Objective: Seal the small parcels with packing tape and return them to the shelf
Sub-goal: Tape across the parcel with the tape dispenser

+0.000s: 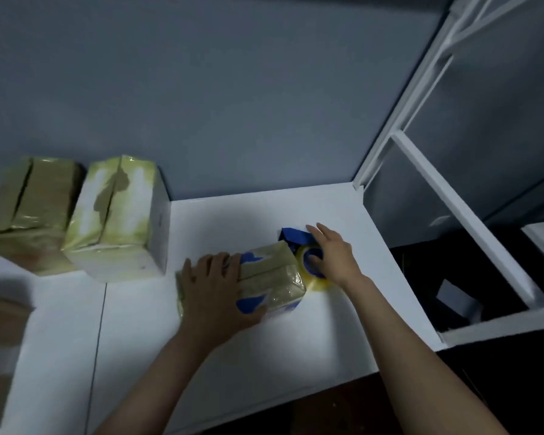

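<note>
- Left hand (214, 287) clasps the small parcel (274, 277): fingers spread over its top, thumb wrapped along the near side.
- Right hand (330, 255) lies over the tape roll (311, 265), thumb hooked at the blue core, fingers reaching past a blue dispenser part.
- Tape roll touches the parcel's end at its 3 o'clock.
- Parcel sits mid-table (233, 356), wrapped in clear yellowish tape.
- At 10 o'clock: white taped box (117, 215); beside it at 9 o'clock, brown taped box (29, 211).
- White shelf frame (456, 208) at 2 o'clock.
</note>
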